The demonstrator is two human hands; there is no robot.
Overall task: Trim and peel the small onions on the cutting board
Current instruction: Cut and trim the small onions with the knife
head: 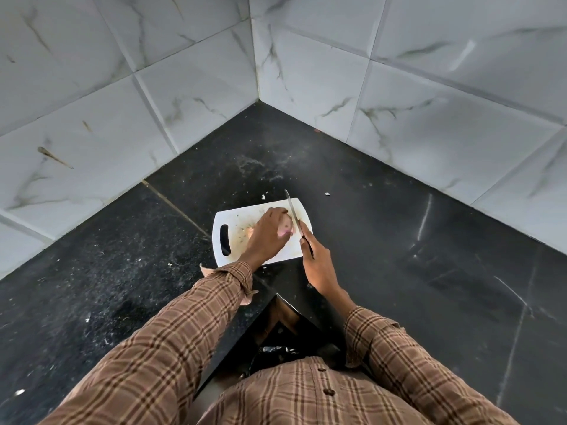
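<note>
- One white cutting board point(245, 219) on the black bench point(399, 240).
- One knife point(293, 217).
- One onion point(286, 227) plainly visible, partly hidden; any more cannot be told.
- Two hands: left hand point(267, 233), right hand point(317, 265).
- Several pale scraps on the bench; the clearest two lie far of the board point(263, 196) point(327, 194).

**Domestic kitchen, worktop corner**

A polished black stone countertop point(399, 240) meets two walls of large white marble-veined glazed tiles point(153, 72) at an inside corner. On the counter lies a white plastic cutting board with a slotted handle point(228, 220), soiled with food scraps. A slim steel-bladed kitchen knife point(292, 213) is held over it. Pale peel fragments point(327, 194) lie scattered on the stone.
</note>
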